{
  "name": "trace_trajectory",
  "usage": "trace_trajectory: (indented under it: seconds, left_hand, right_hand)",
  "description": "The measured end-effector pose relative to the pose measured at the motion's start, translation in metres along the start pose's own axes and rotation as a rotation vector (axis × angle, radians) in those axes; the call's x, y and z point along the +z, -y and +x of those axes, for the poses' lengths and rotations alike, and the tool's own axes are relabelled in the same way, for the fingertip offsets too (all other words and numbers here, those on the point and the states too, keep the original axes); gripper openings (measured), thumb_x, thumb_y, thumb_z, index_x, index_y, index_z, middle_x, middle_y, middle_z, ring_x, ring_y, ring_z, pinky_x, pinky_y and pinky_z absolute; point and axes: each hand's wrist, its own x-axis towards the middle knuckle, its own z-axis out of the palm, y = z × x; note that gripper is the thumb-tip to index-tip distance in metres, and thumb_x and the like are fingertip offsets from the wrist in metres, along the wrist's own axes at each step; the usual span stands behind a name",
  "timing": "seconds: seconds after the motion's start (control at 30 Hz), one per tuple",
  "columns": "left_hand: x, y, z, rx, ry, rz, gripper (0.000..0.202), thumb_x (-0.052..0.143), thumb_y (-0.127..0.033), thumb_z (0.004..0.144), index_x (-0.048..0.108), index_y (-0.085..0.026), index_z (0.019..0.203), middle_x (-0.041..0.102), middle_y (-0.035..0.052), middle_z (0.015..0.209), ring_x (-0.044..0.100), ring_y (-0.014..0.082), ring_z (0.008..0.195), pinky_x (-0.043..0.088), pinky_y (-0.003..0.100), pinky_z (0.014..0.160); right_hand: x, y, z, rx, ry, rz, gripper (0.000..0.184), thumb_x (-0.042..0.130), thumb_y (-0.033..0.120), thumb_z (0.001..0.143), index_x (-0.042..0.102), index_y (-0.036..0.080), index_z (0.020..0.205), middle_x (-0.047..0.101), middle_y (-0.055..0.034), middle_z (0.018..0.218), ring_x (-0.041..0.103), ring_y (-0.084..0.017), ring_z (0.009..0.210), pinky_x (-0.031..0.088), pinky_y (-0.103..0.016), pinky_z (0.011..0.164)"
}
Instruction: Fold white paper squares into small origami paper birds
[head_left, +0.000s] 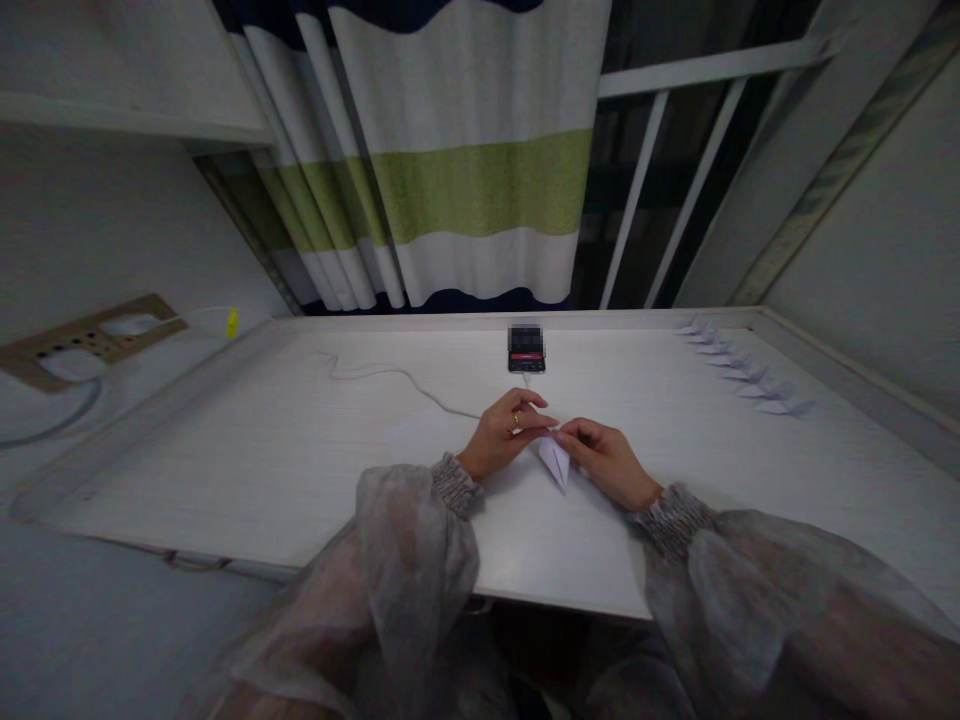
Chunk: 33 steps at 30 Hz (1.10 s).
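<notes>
A small folded white paper piece (555, 459) with a pointed lower end sits between my two hands, just above the white desk (300, 460). My left hand (504, 435), with a ring on one finger, pinches its upper edge with curled fingers. From the right side, my right hand (606, 458) grips the same paper, its fingers closed on it. Both wrists wear sheer grey sleeves with gathered cuffs.
A phone (526, 349) stands at the desk's far middle, with a white cable (390, 375) running left toward a wall socket plate (82, 338). Several folded paper shapes (742, 378) lie in a row at the far right. A striped curtain (465, 190) hangs behind.
</notes>
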Motion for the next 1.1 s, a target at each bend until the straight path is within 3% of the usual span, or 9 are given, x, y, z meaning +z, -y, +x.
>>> trace_trajectory:
  seconds: [0.2,0.37,0.47,0.63,1.1]
  left_hand:
    - [0.001,-0.002,-0.001,-0.031,-0.021,-0.033,0.014,0.056,-0.022,0.074,0.068,-0.023,0.081,0.056,0.0066,0.096,0.051,0.0105,0.073,0.045,0.027,0.069]
    - [0.007,-0.001,0.0,-0.293,-0.062,-0.323,0.018,0.065,-0.025,0.065,0.068,-0.019,0.082,0.056,0.0051,0.087,0.053,0.0123,0.078,0.046,0.023,0.063]
    - [0.009,-0.003,0.001,-0.372,-0.093,-0.439,0.014,0.069,-0.024,0.06,0.068,-0.017,0.072,0.056,0.0044,0.086,0.053,0.0124,0.079,0.047,0.023,0.063]
    - [0.008,-0.006,0.002,-0.427,-0.141,-0.469,0.008,0.07,-0.021,0.058,0.067,-0.016,0.063,0.057,0.0037,0.084,0.053,0.0118,0.078,0.045,0.023,0.062]
    - [0.011,-0.002,0.002,-0.493,-0.195,-0.488,0.004,0.068,-0.02,0.059,0.067,-0.017,0.06,0.058,0.0019,0.08,0.052,0.0112,0.079,0.041,0.026,0.076]
  right_hand:
    - [0.0,-0.001,0.001,0.007,0.009,0.062,0.031,0.053,0.047,0.07,0.053,0.017,0.067,0.04,0.0054,0.05,0.033,-0.008,0.046,0.025,-0.023,0.045]
    - [0.0,0.001,0.0,0.007,0.01,0.078,0.031,0.054,0.047,0.07,0.053,0.016,0.067,0.042,0.0051,0.051,0.033,-0.008,0.046,0.025,-0.023,0.045]
    - [-0.001,0.001,0.0,0.004,0.001,0.072,0.03,0.054,0.046,0.071,0.053,0.017,0.066,0.042,0.0052,0.051,0.034,-0.008,0.047,0.026,-0.023,0.045]
    - [0.0,0.0,-0.001,-0.01,0.008,0.033,0.028,0.052,0.044,0.072,0.052,0.017,0.066,0.043,0.0048,0.052,0.034,-0.008,0.046,0.027,-0.023,0.045]
    - [0.001,-0.003,-0.002,-0.093,-0.007,-0.086,0.024,0.05,0.04,0.075,0.053,0.017,0.067,0.042,0.0047,0.052,0.034,-0.008,0.046,0.029,-0.021,0.044]
